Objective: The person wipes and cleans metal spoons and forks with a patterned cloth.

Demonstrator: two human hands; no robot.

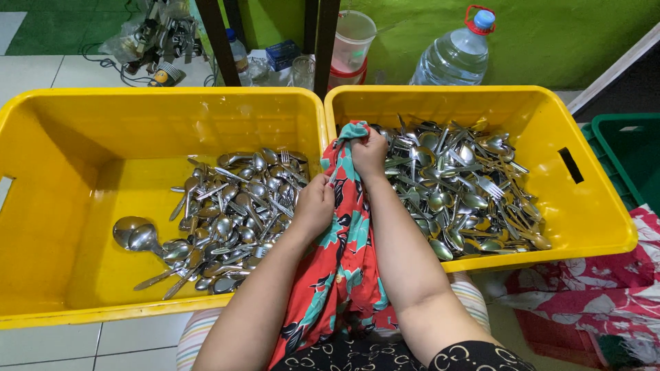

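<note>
Left hand point(315, 204): it is curling its fingers into a fist over the left edge of the cloth, gripping a fold of it just above the rim where the two tubs meet.
Right hand point(368, 152): it is clenching the bunched top end of the cloth, fingers wrapped tight around it, and is hovering over the left part of the right tub.
Cloth point(344, 268): red with a teal and black flower print, it is hanging from both hands down across the tub rims and onto the person's lap; something may be wrapped inside the bunch at the top, but the folds are hiding it.
Left tub point(62, 178): a yellow plastic tub that is holding a loose pile of spoons and forks point(234, 209) toward its right side, with two larger ladles point(135, 234) lying apart at the left of the pile.
Right tub point(584, 206): a matching yellow tub, touching the left one side by side, that is carrying a thicker heap of cutlery point(467, 189) across most of its floor.
Behind the tubs: a large water bottle point(457, 53) with a blue cap is standing against a green wall.
Far right: a green crate point(629, 154) is sitting beside the right tub, above another flowered fabric point(591, 282) on the floor.
</note>
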